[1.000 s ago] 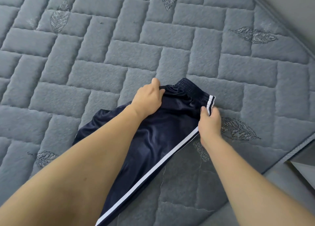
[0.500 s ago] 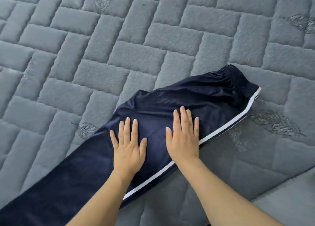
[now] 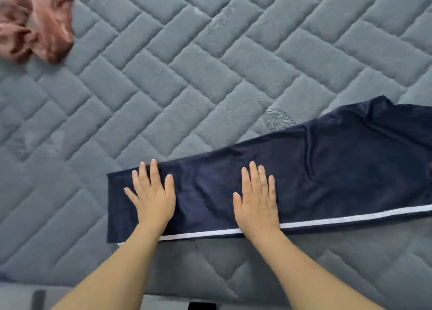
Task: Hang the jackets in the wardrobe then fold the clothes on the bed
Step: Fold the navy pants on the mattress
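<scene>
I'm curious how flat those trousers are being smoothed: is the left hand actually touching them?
Touching. The head view shows the left hand lying palm down, fingers spread, flat on the navy trousers near the leg's end, no gap visible.

Past my fingers lies a grey quilted cover, with a stitched leaf up-right of them and pale floor down-left.
</scene>
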The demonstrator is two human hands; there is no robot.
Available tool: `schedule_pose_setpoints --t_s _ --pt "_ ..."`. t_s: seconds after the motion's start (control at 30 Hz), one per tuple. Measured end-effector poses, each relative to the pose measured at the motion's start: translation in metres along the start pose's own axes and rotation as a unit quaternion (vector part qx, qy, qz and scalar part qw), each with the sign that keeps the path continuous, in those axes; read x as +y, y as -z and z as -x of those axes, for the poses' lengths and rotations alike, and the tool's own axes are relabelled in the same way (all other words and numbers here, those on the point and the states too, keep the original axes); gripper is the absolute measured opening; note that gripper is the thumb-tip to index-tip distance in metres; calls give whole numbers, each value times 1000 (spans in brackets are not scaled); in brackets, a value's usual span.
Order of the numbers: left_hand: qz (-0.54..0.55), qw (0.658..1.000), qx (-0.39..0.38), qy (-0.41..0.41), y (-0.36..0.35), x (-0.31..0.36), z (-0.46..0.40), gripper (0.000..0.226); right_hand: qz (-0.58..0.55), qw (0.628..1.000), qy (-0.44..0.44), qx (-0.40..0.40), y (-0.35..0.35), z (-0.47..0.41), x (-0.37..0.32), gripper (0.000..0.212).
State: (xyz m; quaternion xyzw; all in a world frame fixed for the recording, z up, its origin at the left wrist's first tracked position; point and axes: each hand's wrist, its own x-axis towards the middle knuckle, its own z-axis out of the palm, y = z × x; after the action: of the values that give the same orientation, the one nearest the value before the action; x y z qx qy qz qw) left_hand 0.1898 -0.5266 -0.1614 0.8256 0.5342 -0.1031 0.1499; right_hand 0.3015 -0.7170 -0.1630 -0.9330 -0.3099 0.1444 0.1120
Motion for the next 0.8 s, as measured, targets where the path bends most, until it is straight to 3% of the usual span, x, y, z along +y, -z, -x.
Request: schedule_pose_setpoints --t_s 0.13,0.33,0.4,0.53,0.8 --pt "31 999 0 19 35 -88 -29 53 18 996 81 -11 -26 18 -92 68" --pt "-6 986 -66 -151 76 -149 -79 25 21 962 265 -58 -68 60 -203 42" --pt "-7 974 -92 -206 82 -154 -90 21 38 962 259 -83 -78 68 -228 46" --pt "25 957 -100 -271 86 -162 -99 26 52 969 237 -51 -88 64 -258 32" --pt "83 952 -128 -265 77 -166 -109 21 67 959 272 -29 -84 57 -247 37"
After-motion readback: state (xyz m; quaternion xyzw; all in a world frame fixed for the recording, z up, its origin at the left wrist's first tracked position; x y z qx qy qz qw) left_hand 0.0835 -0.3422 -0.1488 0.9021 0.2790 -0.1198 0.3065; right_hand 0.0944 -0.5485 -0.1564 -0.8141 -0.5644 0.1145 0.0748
